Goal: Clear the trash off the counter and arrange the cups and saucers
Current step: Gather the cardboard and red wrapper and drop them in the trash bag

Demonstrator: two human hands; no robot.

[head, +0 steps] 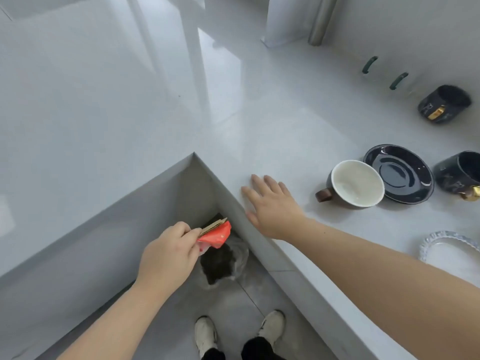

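Observation:
My left hand (167,252) grips a red wrapper with a strip of brown cardboard (217,233), held over a bin lined with a clear bag (225,266) on the floor in the counter's inner corner. My right hand (270,203) lies flat and open on the white counter (259,126) near its edge. To its right stand a dark cup with a white inside (357,183), a black saucer (400,174) and a dark marbled cup with a gold handle (461,175). Another dark cup with gold (442,103) lies farther back.
A clear glass dish with a scalloped rim (441,249) sits at the right edge. Two glass cups with green handles (384,74) stand by the back wall. A metal post (320,22) rises at the back. My shoes (239,331) are on the grey floor.

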